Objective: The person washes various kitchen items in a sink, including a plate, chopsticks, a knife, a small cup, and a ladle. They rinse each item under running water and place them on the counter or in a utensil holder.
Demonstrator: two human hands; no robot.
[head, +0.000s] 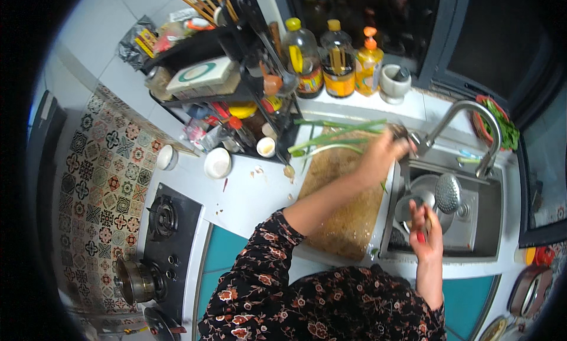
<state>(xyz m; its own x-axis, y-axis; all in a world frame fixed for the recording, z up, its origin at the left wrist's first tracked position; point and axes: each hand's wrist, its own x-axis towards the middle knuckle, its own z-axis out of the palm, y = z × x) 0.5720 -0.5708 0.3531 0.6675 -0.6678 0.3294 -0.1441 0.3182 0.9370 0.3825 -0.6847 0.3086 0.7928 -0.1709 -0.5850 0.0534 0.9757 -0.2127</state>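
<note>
My left hand [386, 151] is blurred and reaches across the wooden cutting board [339, 199] to the base of the steel faucet [460, 108]. Its fingers are at the faucet's lever, and whether they close on it is unclear. Green onions [332, 137] lie over the far end of the board, beyond my left forearm. My right hand [427, 239] is palm up above the near left part of the sink [487, 226], with fingers curled around a small red item [420, 237], partly hidden. Below it in the sink are a metal pan [427, 186] and a perforated metal ladle [448, 193].
A black rack [199, 95] holds jars and utensils. Sauce bottles [339, 62], a soap pump bottle [368, 64] and a mortar [395, 85] line the sill. Leafy greens [500, 124] fill a basket behind the faucet. A pot [135, 281] sits on the gas stove [175, 248]. White bowls [218, 163] stand left.
</note>
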